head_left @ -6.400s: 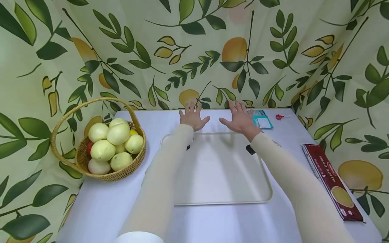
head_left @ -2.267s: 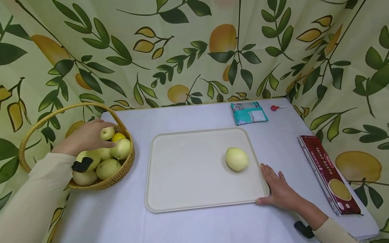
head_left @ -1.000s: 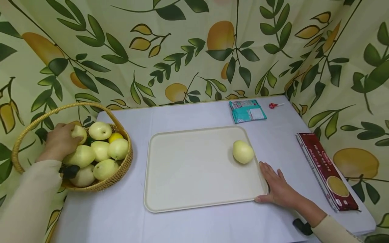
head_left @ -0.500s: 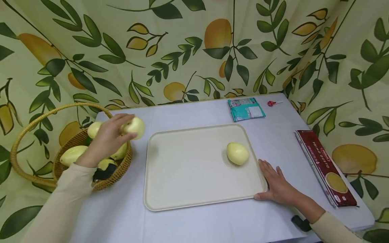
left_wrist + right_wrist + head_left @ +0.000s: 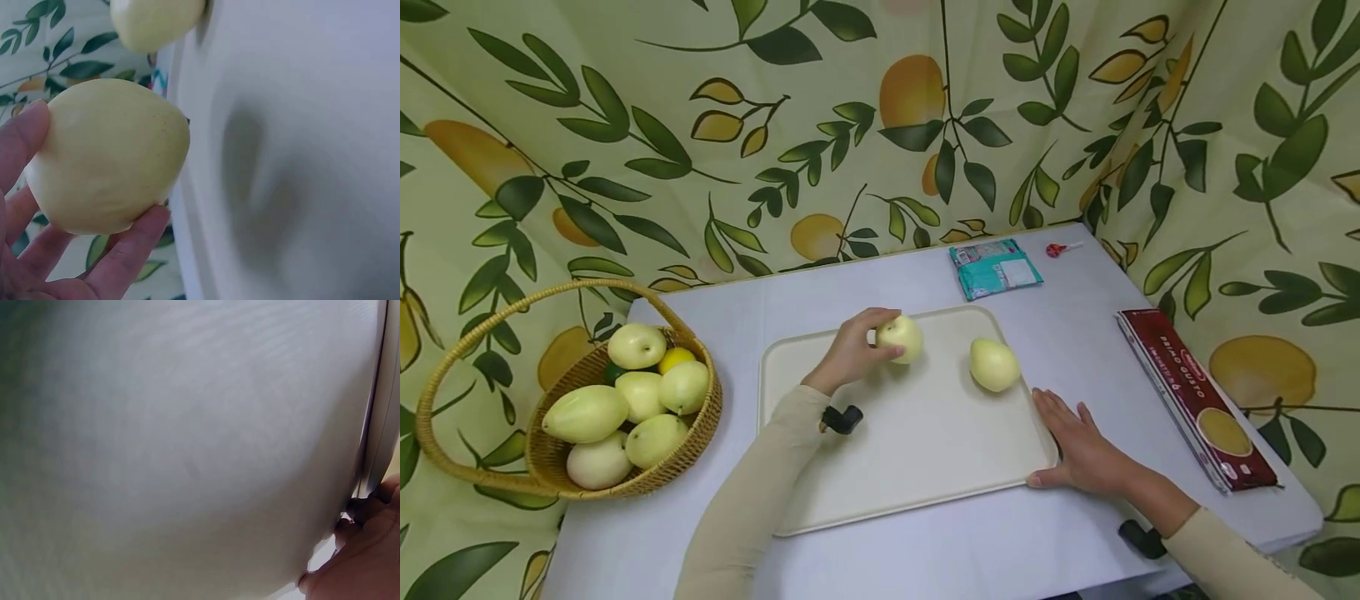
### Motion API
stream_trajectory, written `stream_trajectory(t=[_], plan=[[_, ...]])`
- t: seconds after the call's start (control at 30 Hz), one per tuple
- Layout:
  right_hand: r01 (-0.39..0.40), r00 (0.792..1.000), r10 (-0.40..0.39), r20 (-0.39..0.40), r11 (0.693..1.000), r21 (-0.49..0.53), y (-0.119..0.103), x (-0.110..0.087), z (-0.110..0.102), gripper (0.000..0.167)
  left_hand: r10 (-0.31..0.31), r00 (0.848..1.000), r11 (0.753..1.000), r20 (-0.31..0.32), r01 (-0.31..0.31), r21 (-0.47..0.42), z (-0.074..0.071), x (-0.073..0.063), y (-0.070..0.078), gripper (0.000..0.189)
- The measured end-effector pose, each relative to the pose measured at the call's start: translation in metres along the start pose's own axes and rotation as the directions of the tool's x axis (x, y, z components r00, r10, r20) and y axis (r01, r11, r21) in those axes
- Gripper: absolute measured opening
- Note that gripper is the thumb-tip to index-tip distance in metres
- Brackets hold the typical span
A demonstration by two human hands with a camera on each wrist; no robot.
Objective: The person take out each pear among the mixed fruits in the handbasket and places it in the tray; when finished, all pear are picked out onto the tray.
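My left hand (image 5: 856, 354) grips a pale yellow fruit (image 5: 901, 337) over the far middle of the cream tray (image 5: 925, 467). The left wrist view shows that held fruit (image 5: 109, 156) in my fingers (image 5: 128, 253), close above the tray (image 5: 300, 156). A second pale fruit (image 5: 994, 365) lies on the tray to the right, also seen as a fruit (image 5: 156, 22) at the top of the left wrist view. My right hand (image 5: 1078, 454) lies flat on the table against the tray's near right corner, fingers straight. The right wrist view shows mostly the tray's side (image 5: 187, 444).
A wicker basket (image 5: 490, 467) with several pale fruits (image 5: 625, 392) stands at the left. A red pasta box (image 5: 1193, 396) lies at the right edge. A teal packet (image 5: 995, 268) and a red lollipop (image 5: 1058, 248) lie at the back. Patterned cloth walls the table.
My left hand took a fruit from the basket and carried it right, over the tray. The fruit on the tray shifted slightly. My right hand stayed at the tray's corner.
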State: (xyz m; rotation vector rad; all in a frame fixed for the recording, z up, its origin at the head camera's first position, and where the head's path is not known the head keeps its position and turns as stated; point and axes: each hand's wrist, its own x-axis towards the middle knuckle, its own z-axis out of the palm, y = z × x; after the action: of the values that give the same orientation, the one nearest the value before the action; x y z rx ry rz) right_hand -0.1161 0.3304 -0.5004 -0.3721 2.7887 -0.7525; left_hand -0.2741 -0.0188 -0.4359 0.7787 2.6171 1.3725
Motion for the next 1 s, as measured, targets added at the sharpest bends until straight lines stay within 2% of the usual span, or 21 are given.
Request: stream_trajectory(t=[0.13, 0.3, 0.4, 0.5, 0.57, 0.63, 0.7, 0.8, 0.9, 1.0], plan=[[0.004, 1.000, -0.004, 0.002, 1.000, -0.006, -0.001, 0.002, -0.001, 0.135, 0.011, 1.000, 0.999, 0.011, -0.011, -0.037, 0.029, 0.012, 0.003, 0.058], [0.008, 1.000, -0.008, 0.019, 1.000, 0.009, -0.003, 0.003, -0.001, 0.135, -0.007, 0.998, 0.999, 0.055, 0.009, -0.032, 0.051, 0.018, 0.000, 0.059], [0.005, 1.000, -0.006, 0.022, 1.000, 0.015, -0.003, 0.005, 0.000, 0.135, -0.017, 0.997, 0.999, 0.072, 0.019, -0.027, 0.054, 0.018, 0.000, 0.061], [0.000, 1.000, 0.000, 0.023, 1.000, 0.010, -0.001, 0.005, 0.000, 0.135, -0.021, 0.998, 1.000, 0.061, 0.021, -0.006, 0.043, 0.013, 0.001, 0.062], [-0.004, 1.000, 0.003, 0.024, 1.000, 0.009, 0.000, 0.004, -0.001, 0.135, -0.025, 0.999, 0.999, 0.046, 0.024, 0.025, 0.027, 0.007, 0.001, 0.063], [-0.005, 1.000, 0.004, 0.020, 1.000, 0.008, 0.000, 0.003, -0.001, 0.135, -0.025, 0.999, 0.998, 0.023, 0.024, 0.051, 0.003, 0.000, -0.001, 0.062], [0.002, 1.000, -0.002, 0.014, 1.000, 0.007, 0.000, 0.002, -0.002, 0.135, -0.020, 1.000, 0.996, -0.010, 0.020, 0.087, -0.028, -0.010, -0.003, 0.061], [0.011, 1.000, -0.011, 0.006, 1.000, 0.013, -0.001, 0.000, -0.002, 0.134, -0.021, 0.997, 0.978, -0.068, 0.035, 0.205, -0.085, -0.031, -0.004, 0.060], [0.021, 1.000, -0.021, 0.008, 1.000, 0.022, -0.001, -0.001, -0.001, 0.134, -0.084, 0.992, 0.930, -0.098, 0.113, 0.350, -0.141, -0.056, 0.001, 0.059], [0.029, 1.000, -0.029, 0.007, 0.999, 0.024, -0.002, -0.001, 0.000, 0.134, -0.186, 0.979, 0.853, -0.085, 0.203, 0.481, -0.185, -0.078, 0.005, 0.058]])
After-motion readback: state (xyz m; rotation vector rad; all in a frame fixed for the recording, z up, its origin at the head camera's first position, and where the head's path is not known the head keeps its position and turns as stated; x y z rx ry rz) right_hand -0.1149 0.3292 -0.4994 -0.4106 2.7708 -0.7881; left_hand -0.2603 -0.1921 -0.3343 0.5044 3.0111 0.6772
